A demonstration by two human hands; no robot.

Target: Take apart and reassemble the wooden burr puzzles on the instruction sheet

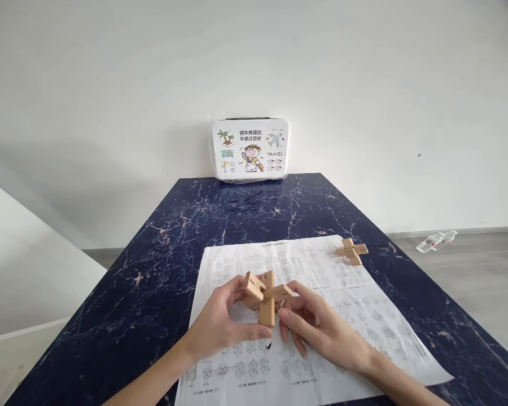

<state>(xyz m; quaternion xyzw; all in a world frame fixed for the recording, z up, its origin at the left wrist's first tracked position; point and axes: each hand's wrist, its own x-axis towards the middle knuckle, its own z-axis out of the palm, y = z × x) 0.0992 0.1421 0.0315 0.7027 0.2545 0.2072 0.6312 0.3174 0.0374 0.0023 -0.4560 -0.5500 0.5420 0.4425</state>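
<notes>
The wooden block puzzle [267, 298] — pale interlocking bars, some numbered — is held above the printed sheet [305, 316]. The left hand [220, 318] grips its left side, thumb low and fingers behind, partly closed; the right hand [315, 324] curls loosely at its right, thumb and index finger slightly parted on it. Bare marbled tabletop [254, 214] stretches beyond the sheet — a second wooden puzzle [352, 252] sits at the sheet's far right corner.

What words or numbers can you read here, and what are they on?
"奶牛养得好, 牛奶才会好" on the white case.
"TRAVEL" also on the case.
"2" on a held wooden block.
Marks on other blocks: unclear.
Printed sheet: too small to read.
</notes>
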